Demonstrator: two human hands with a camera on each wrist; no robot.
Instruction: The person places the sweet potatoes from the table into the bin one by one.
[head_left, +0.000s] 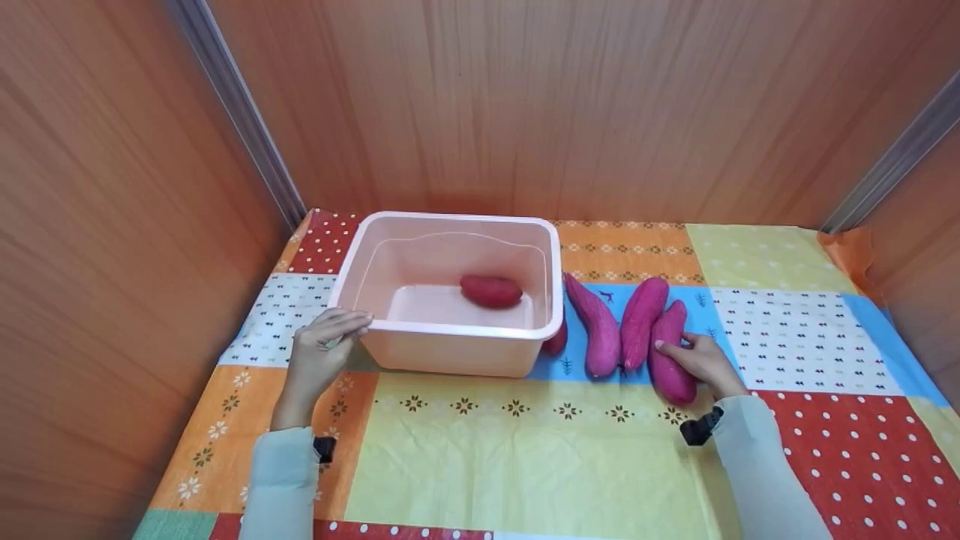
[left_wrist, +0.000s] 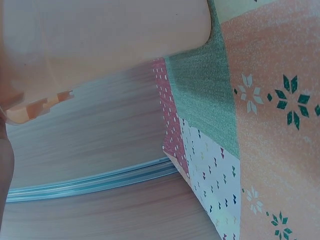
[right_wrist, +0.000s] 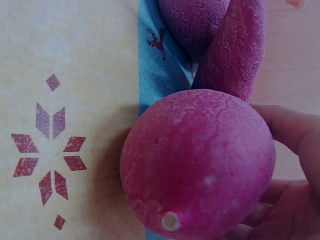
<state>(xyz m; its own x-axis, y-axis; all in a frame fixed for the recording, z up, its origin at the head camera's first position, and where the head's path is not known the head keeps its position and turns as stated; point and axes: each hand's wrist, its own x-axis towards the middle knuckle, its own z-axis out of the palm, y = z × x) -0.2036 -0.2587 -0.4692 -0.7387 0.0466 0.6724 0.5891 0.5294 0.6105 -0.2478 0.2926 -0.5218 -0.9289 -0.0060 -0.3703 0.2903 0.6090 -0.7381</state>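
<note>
A pale pink plastic tub stands on the patchwork cloth, with one reddish sweet potato lying inside it. My left hand grips the tub's rim at the front left corner. At the right, my right hand holds a magenta sweet potato, thumb on its near side and fingers round the far side; its rounded end with a pale tip fills the right wrist view. Two long magenta sweet potatoes lie just left of it. Another sweet potato is partly hidden behind the tub's right side.
A patchwork tablecloth covers the table. Wood-grain panels enclose it at the back and sides, with metal corner strips between them. An orange piece of cloth sticks up at the far right corner.
</note>
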